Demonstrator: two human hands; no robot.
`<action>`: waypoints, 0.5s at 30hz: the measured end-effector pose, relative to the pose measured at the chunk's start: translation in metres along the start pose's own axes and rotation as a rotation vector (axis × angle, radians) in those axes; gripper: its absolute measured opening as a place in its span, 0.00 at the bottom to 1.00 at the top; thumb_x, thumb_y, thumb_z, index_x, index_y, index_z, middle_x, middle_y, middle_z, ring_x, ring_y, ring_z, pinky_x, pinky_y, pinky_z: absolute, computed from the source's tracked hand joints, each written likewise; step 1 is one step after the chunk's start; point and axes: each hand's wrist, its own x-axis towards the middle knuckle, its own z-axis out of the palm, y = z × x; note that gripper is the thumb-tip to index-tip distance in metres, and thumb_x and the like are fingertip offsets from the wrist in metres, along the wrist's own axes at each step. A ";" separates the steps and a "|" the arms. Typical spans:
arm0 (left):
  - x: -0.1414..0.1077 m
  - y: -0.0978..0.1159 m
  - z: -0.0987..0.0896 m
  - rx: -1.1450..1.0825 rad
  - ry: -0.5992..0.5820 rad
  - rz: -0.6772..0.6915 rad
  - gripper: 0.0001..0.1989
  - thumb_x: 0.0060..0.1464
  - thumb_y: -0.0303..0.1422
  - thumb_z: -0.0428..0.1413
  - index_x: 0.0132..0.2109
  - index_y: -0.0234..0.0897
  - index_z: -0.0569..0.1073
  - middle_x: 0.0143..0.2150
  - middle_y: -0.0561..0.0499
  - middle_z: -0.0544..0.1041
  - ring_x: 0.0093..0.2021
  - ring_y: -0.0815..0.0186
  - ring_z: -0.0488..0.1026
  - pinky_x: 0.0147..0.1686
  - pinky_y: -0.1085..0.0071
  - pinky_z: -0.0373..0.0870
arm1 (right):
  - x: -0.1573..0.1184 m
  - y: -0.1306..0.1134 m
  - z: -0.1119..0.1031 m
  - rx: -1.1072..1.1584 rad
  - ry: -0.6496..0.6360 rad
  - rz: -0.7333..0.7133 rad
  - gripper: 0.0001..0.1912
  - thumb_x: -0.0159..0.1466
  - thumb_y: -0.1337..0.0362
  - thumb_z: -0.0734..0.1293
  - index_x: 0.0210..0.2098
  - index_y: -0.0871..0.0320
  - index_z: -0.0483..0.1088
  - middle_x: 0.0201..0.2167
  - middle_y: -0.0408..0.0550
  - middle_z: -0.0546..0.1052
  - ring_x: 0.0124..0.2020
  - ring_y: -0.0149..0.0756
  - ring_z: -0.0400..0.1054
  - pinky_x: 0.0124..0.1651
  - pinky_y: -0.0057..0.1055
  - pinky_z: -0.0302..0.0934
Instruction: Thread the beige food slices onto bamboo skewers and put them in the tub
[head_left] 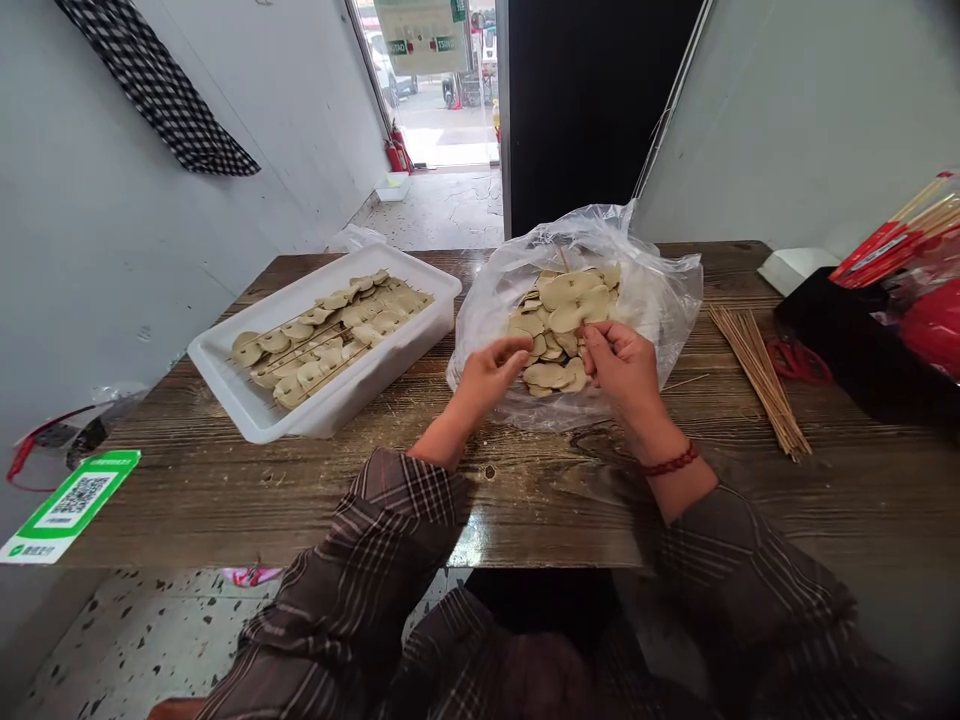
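Observation:
My right hand is closed in a pinch at the lower end of a skewer threaded with flat beige slices. The stick's thin tip shows above the slices. My left hand hovers at the left side of the slice pile, fingers half bent, thumb and forefinger slightly apart, nothing visible between them. Beneath both hands, loose beige slices lie in an open clear plastic bag. To the left, a white plastic tray holds several filled skewers laid side by side.
A bundle of bare bamboo skewers lies on the wooden table at right. Beyond it are red-handled scissors and a black holder with red-wrapped sticks. A green QR card sits at the left edge.

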 end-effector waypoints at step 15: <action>0.005 -0.013 0.014 0.811 -0.289 0.383 0.09 0.58 0.30 0.53 0.35 0.36 0.79 0.41 0.43 0.77 0.44 0.57 0.71 0.50 0.59 0.66 | -0.003 0.002 0.005 0.007 -0.057 0.012 0.18 0.61 0.49 0.66 0.32 0.59 0.72 0.14 0.36 0.66 0.14 0.24 0.54 0.18 0.24 0.48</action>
